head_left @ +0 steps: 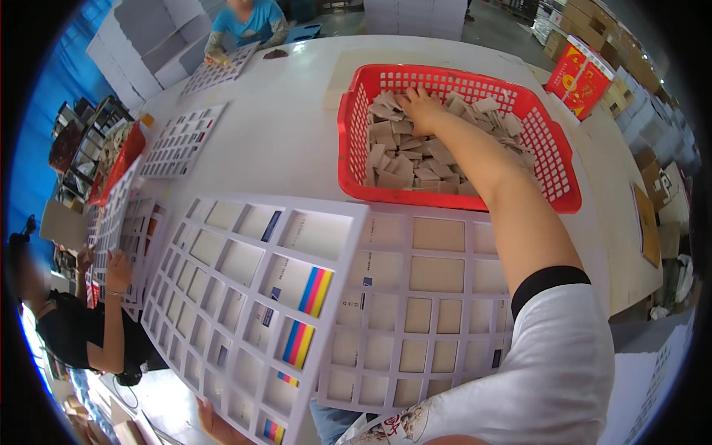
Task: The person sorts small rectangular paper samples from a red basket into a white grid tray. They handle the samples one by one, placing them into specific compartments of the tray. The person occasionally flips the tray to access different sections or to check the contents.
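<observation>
Greyish-brown chips (439,153) at upper right want light picking by the right hand (421,111), its grip unclear from here, while the left hand (211,423), lower left, holds the tilted grid (248,311) steady.

Forms a broad white table (271,130), spreading across the middle and curving away toward twelve o'clock. Carries a big red basket (461,199) between one and two o'clock, set partly over a tan board (338,83) near twelve. Bears a flat gridded near sheet (424,308) at five, close below the basket. At ten, supports a gridded side sheet (180,142); beyond it, between ten and eleven, a far sheet (226,72). Also holds a small dark clump (275,53) at eleven, just beside the far sheet.
</observation>
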Tool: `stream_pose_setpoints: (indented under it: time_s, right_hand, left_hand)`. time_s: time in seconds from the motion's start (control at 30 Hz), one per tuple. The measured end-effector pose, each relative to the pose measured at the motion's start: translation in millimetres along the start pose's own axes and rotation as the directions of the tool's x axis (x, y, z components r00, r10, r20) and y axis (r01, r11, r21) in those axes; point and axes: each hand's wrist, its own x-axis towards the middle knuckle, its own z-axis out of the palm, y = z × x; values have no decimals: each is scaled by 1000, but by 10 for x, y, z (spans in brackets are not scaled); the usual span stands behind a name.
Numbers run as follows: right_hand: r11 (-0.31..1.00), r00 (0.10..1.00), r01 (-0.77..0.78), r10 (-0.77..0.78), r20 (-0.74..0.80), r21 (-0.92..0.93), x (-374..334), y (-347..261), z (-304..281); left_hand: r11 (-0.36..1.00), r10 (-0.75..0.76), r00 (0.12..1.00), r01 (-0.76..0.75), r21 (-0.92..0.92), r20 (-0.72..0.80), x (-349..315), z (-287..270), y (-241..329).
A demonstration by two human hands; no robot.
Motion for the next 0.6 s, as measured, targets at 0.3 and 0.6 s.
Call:
stream_pose_setpoints:
  time_s: [0.3, 0.6]
  right_hand:
    - [972, 991, 37, -5, -135, 232, 14, -121, 120]
    - [984, 990, -66, 85, -109, 165, 149, -140, 226]
  left_hand:
    - [996, 17, 999, -12, -92, 45, -363, 287, -526]
    - [960, -227, 969, 239, -147, 97, -718, 720, -925]
